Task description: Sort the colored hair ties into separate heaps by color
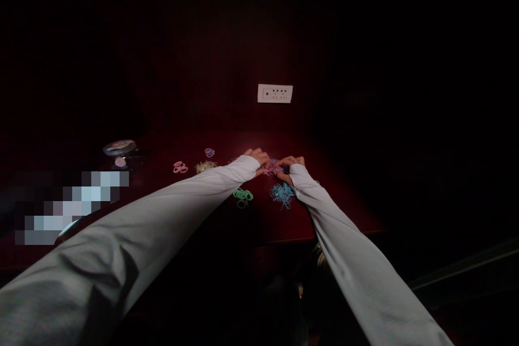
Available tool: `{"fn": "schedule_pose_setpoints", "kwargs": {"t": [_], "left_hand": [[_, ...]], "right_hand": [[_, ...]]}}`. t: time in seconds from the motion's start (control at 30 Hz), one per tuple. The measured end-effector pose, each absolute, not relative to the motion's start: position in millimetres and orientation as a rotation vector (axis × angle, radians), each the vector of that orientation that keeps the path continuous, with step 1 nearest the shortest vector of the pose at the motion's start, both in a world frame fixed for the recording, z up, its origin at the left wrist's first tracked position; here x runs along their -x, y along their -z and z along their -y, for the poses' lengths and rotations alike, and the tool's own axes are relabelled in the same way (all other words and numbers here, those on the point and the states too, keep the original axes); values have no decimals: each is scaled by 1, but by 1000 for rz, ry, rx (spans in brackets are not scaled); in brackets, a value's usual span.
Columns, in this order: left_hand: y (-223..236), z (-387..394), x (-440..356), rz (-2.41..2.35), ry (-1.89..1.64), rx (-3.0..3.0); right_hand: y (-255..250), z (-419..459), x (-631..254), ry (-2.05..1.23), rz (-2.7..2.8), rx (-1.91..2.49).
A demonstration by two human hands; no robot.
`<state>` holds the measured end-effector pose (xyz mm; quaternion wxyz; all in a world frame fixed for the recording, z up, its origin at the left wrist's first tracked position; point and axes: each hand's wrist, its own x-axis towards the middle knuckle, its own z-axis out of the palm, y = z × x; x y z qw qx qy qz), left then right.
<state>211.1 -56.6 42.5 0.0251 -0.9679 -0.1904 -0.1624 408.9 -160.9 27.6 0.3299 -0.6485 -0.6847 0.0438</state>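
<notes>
On the dark red table top [259, 224] lies a loose pile of purple elastic bands [272, 167]. My left hand [258, 158] reaches over the pile from the left, its fingers bent down and the thumb apart from them. From the right, my right hand [292, 163] touches the same bands, with index finger and thumb spread. Nothing is plainly held in either hand. Nearer to me are a tangle of blue elastic bands [283, 194], below my right wrist, and several green elastic bands [243, 196], beside my left forearm. The fingertips are small and partly dim.
Left of my hands lie yellowish bands [205, 166], pink bands [180, 167] and a few lilac bands [210, 152]. A round clear container [120, 146] stands farther left, near a blurred-out patch [87, 200]. A white wall socket [275, 93] is behind the table. Surroundings are very dark.
</notes>
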Motion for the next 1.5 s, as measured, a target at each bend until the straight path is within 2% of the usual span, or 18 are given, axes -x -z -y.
{"fn": "schedule_pose_setpoints", "kwargs": {"t": [0.53,1.5], "left_hand": [[-58,62,-198,448,606,3112],[-48,59,-205,671,734,3167]], "right_hand": [[-25,158,-410,-108,1807,1679],[-28,159,-411,-14,1690,1662]]}}
